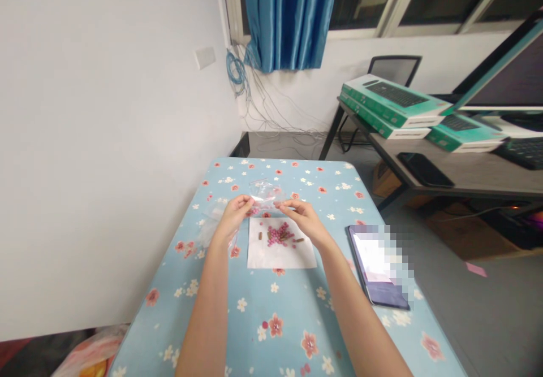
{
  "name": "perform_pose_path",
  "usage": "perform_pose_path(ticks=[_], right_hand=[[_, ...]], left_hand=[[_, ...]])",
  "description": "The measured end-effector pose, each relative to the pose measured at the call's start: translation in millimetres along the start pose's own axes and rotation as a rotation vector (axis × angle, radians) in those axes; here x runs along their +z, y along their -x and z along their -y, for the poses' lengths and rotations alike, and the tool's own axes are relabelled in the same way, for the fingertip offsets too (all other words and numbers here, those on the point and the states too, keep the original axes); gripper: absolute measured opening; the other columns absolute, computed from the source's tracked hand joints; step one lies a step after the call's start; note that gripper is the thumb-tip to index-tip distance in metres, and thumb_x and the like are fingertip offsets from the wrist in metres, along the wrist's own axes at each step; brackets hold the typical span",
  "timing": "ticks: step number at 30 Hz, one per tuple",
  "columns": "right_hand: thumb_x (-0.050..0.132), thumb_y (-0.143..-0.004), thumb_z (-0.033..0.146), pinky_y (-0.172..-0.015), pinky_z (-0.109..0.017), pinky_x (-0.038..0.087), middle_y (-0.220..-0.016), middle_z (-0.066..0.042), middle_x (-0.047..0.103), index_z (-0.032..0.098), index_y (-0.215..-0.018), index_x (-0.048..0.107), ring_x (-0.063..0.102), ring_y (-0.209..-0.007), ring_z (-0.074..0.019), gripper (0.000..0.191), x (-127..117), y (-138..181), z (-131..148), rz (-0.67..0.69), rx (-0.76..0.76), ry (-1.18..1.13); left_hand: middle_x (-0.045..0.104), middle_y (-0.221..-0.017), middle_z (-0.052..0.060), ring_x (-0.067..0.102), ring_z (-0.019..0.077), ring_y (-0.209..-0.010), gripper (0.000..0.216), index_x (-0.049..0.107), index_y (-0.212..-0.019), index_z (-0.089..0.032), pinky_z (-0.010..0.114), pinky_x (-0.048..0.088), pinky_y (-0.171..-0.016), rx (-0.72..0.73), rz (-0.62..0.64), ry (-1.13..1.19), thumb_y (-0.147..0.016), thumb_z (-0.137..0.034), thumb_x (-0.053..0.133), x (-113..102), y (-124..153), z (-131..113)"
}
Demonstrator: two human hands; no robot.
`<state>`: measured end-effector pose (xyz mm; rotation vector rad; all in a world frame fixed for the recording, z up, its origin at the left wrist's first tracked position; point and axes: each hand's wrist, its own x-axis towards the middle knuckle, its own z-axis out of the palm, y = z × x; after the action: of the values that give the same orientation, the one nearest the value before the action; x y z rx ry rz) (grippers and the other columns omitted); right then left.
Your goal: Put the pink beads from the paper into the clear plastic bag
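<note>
My left hand (235, 215) pinches one side of a small clear plastic bag (265, 190) between thumb and fingers. The other side of that bag is in the fingertips of my right hand (304, 219). Just below it, on the near side, lies a white sheet of paper (265, 258). A cluster of small round pink pills (278, 233) is heaped on the paper. Several brown capsules (300, 240) lie among and beside them. More clear plastic bags (207, 227) seem to lie by my left wrist, partly hidden by it.
A flowered blue cloth covers the table (250, 315). At its right side lies a tablet (377, 267) with a lit, partly blurred screen. Another desk at the right holds green keyboard boxes (394, 103) and a black phone (425, 169). A white wall (127, 139) borders the left.
</note>
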<state>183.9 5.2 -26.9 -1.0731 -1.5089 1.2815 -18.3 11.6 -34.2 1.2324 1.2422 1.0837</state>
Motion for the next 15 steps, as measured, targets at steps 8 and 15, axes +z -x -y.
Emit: perform_pose_path(ticks=[8,15], right_hand=[[0.059,-0.078,0.044,-0.078,-0.032,0.045,-0.083,-0.005,0.070,0.017,-0.080,0.068,0.062,-0.080,-0.0172,0.029,-3,0,-6,0.048,0.112,0.065],[0.067,-0.071,0.044,-0.072,-0.031,0.052,-0.076,-0.003,0.067,0.020,-0.076,0.053,0.064,-0.072,-0.0156,0.028,-1,1,-18,0.005,0.273,-0.191]], left_hand=[[0.061,-0.073,0.001,0.061,0.0144,-0.063,0.026,0.055,-0.078,-0.017,0.028,0.050,-0.064,0.056,0.024,-0.202,-0.078,-0.043,0.057,-6,1,1],[0.064,-0.079,0.002,0.062,0.0171,-0.075,0.017,0.058,-0.077,-0.019,0.030,0.047,-0.076,0.167,0.005,-0.407,-0.081,-0.033,0.050,-11,2,-1]])
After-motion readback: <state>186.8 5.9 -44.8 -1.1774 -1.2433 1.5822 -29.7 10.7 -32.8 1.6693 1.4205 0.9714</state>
